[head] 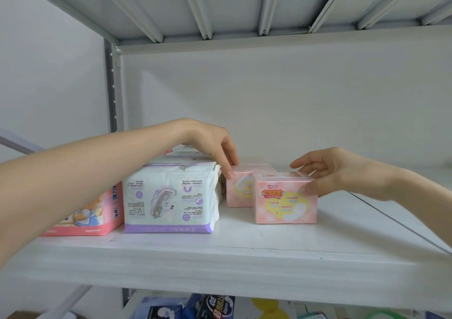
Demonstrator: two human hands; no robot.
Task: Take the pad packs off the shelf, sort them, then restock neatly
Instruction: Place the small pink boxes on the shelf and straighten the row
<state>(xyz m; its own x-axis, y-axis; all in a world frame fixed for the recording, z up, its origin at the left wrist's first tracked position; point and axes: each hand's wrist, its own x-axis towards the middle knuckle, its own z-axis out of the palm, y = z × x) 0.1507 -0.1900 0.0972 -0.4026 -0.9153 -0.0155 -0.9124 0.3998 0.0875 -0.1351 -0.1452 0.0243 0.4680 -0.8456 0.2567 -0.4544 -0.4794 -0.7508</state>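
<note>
On the white shelf (244, 250) stand two small pink boxes of pads. My right hand (332, 171) holds the front pink box (285, 201), thumb on its right front face and fingers over its top. My left hand (210, 140) reaches over from the left, and its fingertips touch the top left edge of the rear pink box (238, 191). More pink boxes show behind these two. Left of them stands a white and purple pad pack (168, 198), with further packs stacked behind it. A pink pad pack (97, 216) sits at the far left, partly hidden by my left forearm.
The shelf's right half is bare white board. A grey upright post (113, 93) stands at the back left, and the ribbed underside of the upper shelf (244, 5) hangs overhead. Dark blue and other packs (210, 306) lie on the shelf below.
</note>
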